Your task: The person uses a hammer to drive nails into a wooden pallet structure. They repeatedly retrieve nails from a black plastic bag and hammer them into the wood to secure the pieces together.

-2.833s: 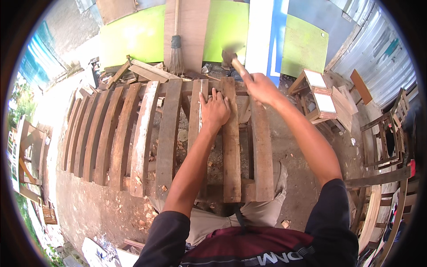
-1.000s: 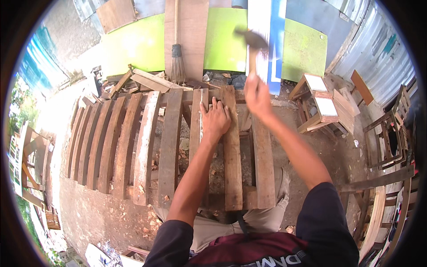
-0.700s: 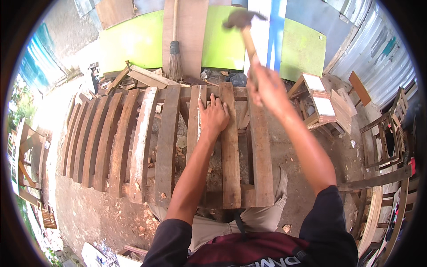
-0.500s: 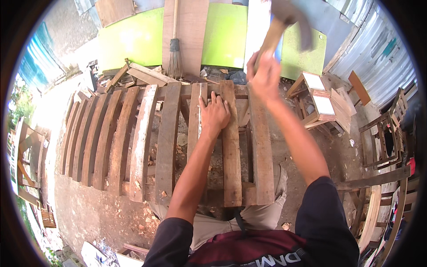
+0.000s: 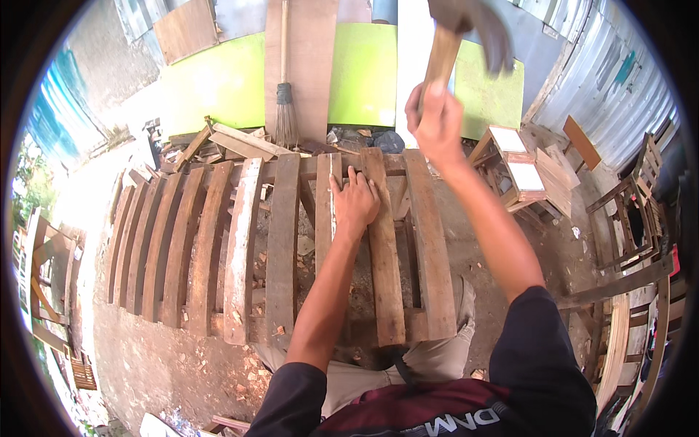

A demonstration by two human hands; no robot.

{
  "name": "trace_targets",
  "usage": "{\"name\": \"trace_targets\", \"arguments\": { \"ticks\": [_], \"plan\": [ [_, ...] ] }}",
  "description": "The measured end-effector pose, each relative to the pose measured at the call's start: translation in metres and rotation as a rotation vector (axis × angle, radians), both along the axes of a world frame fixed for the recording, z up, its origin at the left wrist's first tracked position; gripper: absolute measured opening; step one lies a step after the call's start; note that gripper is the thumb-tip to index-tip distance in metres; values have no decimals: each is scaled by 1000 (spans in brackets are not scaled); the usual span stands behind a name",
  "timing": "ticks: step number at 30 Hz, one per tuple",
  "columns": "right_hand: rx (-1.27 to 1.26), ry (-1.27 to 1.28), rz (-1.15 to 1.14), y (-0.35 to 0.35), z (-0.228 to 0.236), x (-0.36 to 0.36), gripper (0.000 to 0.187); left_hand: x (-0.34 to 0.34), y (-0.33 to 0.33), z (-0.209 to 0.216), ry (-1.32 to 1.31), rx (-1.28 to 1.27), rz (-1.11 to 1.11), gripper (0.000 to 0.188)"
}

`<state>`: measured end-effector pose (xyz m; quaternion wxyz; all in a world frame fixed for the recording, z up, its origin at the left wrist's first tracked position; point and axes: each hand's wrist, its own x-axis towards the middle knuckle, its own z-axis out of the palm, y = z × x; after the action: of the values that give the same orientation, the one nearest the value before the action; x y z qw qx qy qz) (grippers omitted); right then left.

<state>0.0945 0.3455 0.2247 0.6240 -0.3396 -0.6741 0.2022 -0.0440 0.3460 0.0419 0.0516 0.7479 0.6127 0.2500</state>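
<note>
Head view, nearest first: where does the work stand?

— Beige trousers [image 5: 429,357] show beneath the near ends of the slats [image 5: 280,247]. The row lies across the rails [image 5: 308,167], so laying-out looks largely done. Fixing cannot be confirmed; no nail can be made out. Judged from the hands, the brown slat [image 5: 386,269], second from the right end, is the one being worked, its fastening apparently unfinished.

— And the grips?

— Left hand [image 5: 354,204]: laid near the far end, bridging the gap between that slat and the white-streaked slat [image 5: 325,204] on its left. Fingers loosely spread, closed round nothing visible; whatever is under the palm is hidden. Right hand [image 5: 437,127]: fingers wrapped firmly round the handle of the hammer [image 5: 445,51], which is raised, head clear of the wood.

— Containers?

— Beyond, to the right, a small wooden unit [image 5: 510,171] with white faces; interior not legible. Past the far rail, what looks like a dark bag [image 5: 389,141] sits near wood scraps [image 5: 247,142]; contents undetermined. Farthest, a broom [image 5: 285,109] stands upright beside lime-green panels [image 5: 364,73].
</note>
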Motion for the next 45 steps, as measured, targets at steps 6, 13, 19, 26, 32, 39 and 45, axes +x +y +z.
{"name": "trace_targets", "arguments": {
  "ticks": [6, 13, 19, 26, 32, 39, 45],
  "plan": [
    [-1168, -223, -19, -41, -79, 23, 57, -4, -5, -6, 26, -33, -2, 48],
    [-434, 117, 52, -41, 45, 3, 62, -14, -1, -3, 5, -6, 13, 43],
    [-37, -473, -249, 0, -140, 43, 61, 15, 0, -2, -9, 5, -35, 46],
    [-773, -278, 64, -45, 31, 2, 69, -12, -3, 4, 75, -131, 10, 51],
    [152, -4, -113, 3, 21, 3, 59, 5, 1, 0, 40, -30, -5, 51],
    [-1201, 98, -14, -37, -54, 31, 54, -3, 4, 1, 47, -27, 7, 50],
    [-709, 344, -61, -61, -2, 50, 50, -3, 3, -2, 41, -3, 22, 49]
  ]
}}
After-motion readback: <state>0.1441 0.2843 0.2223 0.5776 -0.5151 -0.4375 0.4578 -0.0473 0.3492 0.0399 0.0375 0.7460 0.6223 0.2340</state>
